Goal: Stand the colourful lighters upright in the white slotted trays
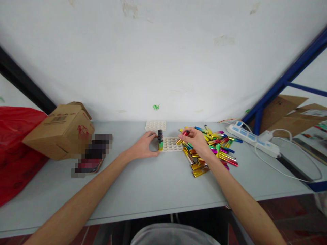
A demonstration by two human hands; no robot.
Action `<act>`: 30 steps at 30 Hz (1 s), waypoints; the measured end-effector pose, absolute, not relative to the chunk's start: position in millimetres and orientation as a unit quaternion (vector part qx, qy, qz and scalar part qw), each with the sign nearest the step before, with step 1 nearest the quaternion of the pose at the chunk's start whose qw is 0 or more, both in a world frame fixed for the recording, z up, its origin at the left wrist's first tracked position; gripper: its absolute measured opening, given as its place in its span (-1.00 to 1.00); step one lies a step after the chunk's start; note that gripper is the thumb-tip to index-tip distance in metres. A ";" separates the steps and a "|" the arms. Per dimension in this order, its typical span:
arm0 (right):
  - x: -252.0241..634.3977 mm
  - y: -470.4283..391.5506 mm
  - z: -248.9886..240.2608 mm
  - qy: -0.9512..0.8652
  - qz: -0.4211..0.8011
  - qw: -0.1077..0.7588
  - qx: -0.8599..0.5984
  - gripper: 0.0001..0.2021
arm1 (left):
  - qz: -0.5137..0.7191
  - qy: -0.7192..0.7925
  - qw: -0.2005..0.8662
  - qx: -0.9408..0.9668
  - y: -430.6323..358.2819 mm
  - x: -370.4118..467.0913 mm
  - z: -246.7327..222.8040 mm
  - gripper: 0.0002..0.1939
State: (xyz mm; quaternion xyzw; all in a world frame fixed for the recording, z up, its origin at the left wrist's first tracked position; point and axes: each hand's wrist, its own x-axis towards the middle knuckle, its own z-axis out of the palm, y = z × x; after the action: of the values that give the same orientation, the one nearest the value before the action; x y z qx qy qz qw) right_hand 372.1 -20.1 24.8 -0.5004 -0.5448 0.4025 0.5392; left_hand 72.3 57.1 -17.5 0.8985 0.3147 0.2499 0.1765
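- You had even, bright, diffuse light; no single source showed.
- Shadows were soft and faint under your hands.
- The metallic lighters [212, 146] threw small glints; no harsh glare.
- Wide-angle distortion bent the table [143, 183] edge and wall corners.
- A pixelated block [92, 154] masked one patch left of centre.
- Focus was fair centrally, softer outward.

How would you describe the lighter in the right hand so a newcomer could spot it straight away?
Start at the grey table and find the heap of shiny coloured lighters right of centre. At the heap's left edge the right hand pinches one lighter in its fingertips. It alone is lifted off the table, red and gold, beside the white tray.
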 end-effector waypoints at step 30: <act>329.3 -34.3 15.7 -0.644 0.206 0.446 -0.587 -0.47 | 0.236 0.306 0.232 0.893 50.1 66.3 -9.3 -0.21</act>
State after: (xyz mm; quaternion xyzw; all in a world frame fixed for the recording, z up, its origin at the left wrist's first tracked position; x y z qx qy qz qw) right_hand 329.3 -34.3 15.7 -0.5866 -0.6438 0.2063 0.4459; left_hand 66.3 50.1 -9.3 0.8925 0.3061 0.2360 0.2324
